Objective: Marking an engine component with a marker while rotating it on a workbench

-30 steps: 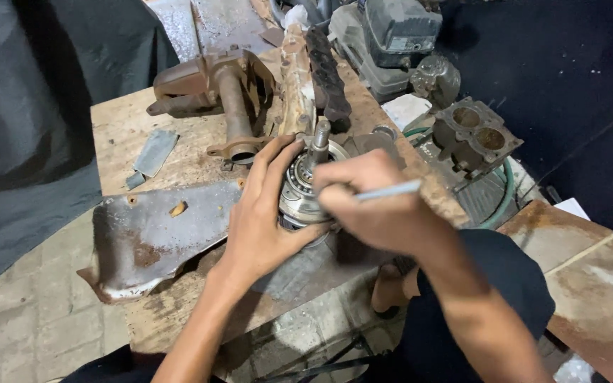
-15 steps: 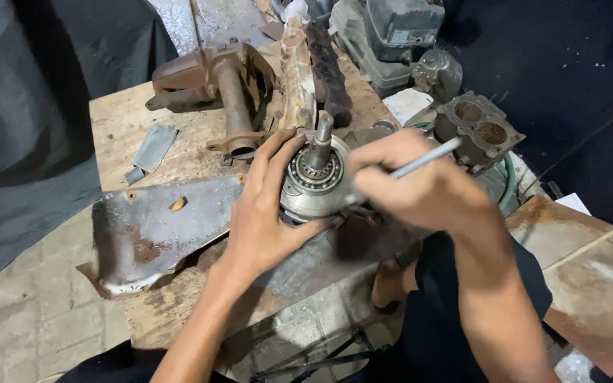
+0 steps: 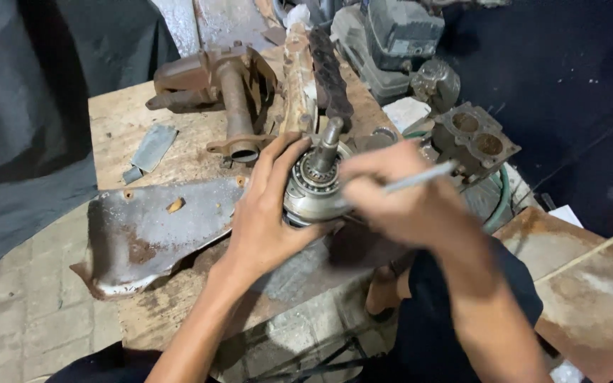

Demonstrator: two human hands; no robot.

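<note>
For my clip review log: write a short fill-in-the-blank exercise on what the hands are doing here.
1. The left hand grips a round metal part with a ____ sticking up.
2. The right hand holds a thin ____ tool.
3. Both work over a worn ____ bench.

Missing words: shaft; metal; wooden

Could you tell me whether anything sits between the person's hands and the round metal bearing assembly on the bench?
Nothing visible does. The left hand already cups the bearing assembly directly, and the right hand, blurred, holds a thin silver tool right beside it, no object between.
</note>
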